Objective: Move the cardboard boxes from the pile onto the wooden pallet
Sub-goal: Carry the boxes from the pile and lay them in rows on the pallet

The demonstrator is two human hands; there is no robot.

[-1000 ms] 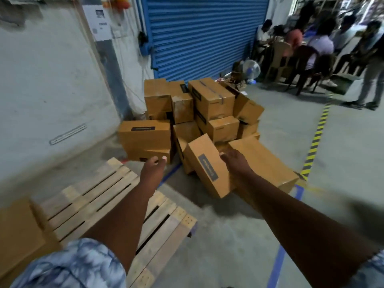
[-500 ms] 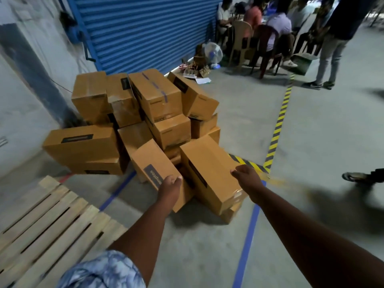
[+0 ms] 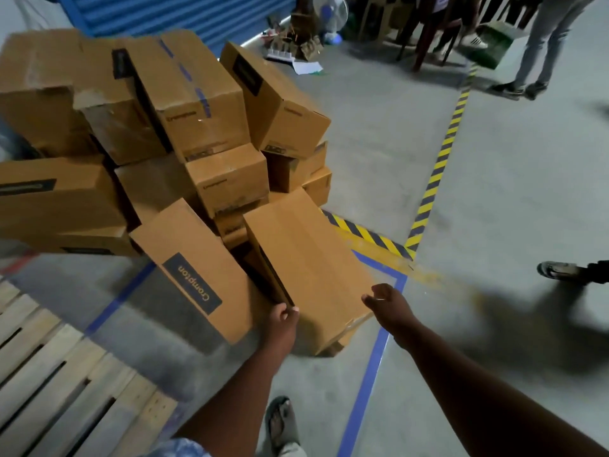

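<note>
Grey concrete floor (image 3: 379,133) spreads out with blue tape lines (image 3: 365,387) and yellow-and-black stripes (image 3: 438,166) on it; a blue roll-up door (image 3: 184,11) stands at the back. About twelve cardboard boxes sit in one messy pile (image 3: 158,127) near the door; one wooden pallet (image 3: 59,384) lies at the bottom left, near the pile but not touching it, with no box showing on it. Both arms reach straight out to the nearest box (image 3: 309,265), which tilts against the pile; the left hand (image 3: 283,324) curls its fingers onto the box's near left corner; the right hand (image 3: 389,305) is half open, fingers bent, touching the near right edge. One sandalled foot (image 3: 280,423) shows below; some people's legs stand far back.
</note>
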